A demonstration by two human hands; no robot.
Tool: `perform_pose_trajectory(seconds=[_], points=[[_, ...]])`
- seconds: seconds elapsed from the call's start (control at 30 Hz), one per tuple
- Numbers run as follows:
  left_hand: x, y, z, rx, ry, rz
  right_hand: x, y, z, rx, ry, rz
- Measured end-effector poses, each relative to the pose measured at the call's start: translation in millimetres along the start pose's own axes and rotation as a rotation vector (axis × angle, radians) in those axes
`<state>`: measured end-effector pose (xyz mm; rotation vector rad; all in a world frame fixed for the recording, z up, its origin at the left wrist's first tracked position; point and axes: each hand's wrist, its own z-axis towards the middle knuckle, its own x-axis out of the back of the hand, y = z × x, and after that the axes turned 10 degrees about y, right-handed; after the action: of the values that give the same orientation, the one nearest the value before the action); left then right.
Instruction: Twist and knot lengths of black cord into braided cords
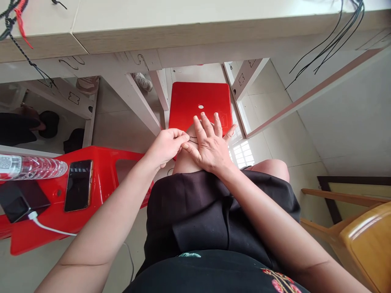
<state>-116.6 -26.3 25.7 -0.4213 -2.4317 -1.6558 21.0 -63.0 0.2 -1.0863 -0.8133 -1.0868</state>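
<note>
Over my bare knee (185, 162), my left hand (168, 145) is closed in a pinch, thumb against the fingers. Thin black cord (193, 140) runs from that pinch toward my right hand (213, 148). Palm down on the leg, my right hand lies with its fingers outstretched and spread; its thumb points to the left fingertips. Part of the cord is hidden beneath the right hand. A loop of dark cord (170, 172) shows below the left hand.
A table edge (195, 34) spans the top, with black cords (330, 44) hanging at right and braided cord (30, 61) at left. A red stool (200, 95) stands beyond my knee. Another red stool (102, 162) holds a phone (78, 185) and bottle (33, 167). A wooden chair (366, 240) is at right.
</note>
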Motion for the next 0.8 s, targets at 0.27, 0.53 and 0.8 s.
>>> perform_pose_trajectory(seconds=[0.27, 0.53, 0.8], points=[[3.2, 5, 7, 0.04, -0.01, 0.107, -4, 2, 3, -0.008, 0.03, 0.04], [-2.5, 9, 11, 0.057, -0.03, -0.004, -5, 4, 8, -0.025, 0.023, 0.027], [2.2, 12, 12, 0.055, -0.048, -0.011, 0, 0, 12, -0.027, -0.021, -0.006]])
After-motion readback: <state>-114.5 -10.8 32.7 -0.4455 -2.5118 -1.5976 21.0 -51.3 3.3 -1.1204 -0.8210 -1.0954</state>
